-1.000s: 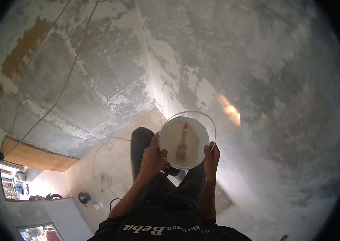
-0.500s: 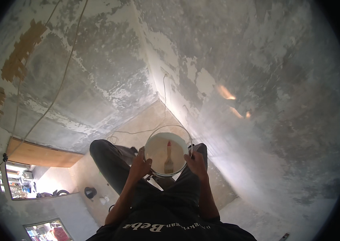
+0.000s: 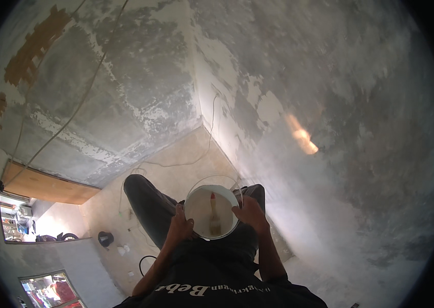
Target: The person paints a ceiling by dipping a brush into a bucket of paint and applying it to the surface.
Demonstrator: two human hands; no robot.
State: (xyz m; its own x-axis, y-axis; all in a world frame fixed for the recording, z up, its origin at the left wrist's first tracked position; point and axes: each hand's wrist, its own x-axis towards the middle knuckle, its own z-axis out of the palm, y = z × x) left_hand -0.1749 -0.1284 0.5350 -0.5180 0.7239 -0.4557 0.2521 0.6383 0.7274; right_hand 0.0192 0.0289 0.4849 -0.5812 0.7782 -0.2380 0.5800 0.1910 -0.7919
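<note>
A white bucket (image 3: 196, 197) is held between my two hands over my lap, its inside facing up at me. My left hand (image 3: 179, 226) is closed on the bucket's left side, with the thumb at the rim. On the opposite side my right hand (image 3: 251, 212) grips the rim, close to where the thin wire handle (image 3: 217, 176) comes down. Inside lies a paintbrush (image 3: 214, 210) with a pale wooden handle and a red tip; its bristles point toward me. Whitish material seems to coat the bucket's inside; how deep it is I cannot tell.
Patchy grey walls (image 3: 145, 66) meet in a corner ahead. A thin cable (image 3: 176, 165) runs across the floor. To the left are a brown wooden panel (image 3: 47, 186), a bright doorway (image 3: 58, 220) and a dark round container (image 3: 105, 238) on the floor.
The bucket has come slightly closer to my body, and its wire handle stands lower over the far rim. Both hands keep their hold. My view has shifted a little.
</note>
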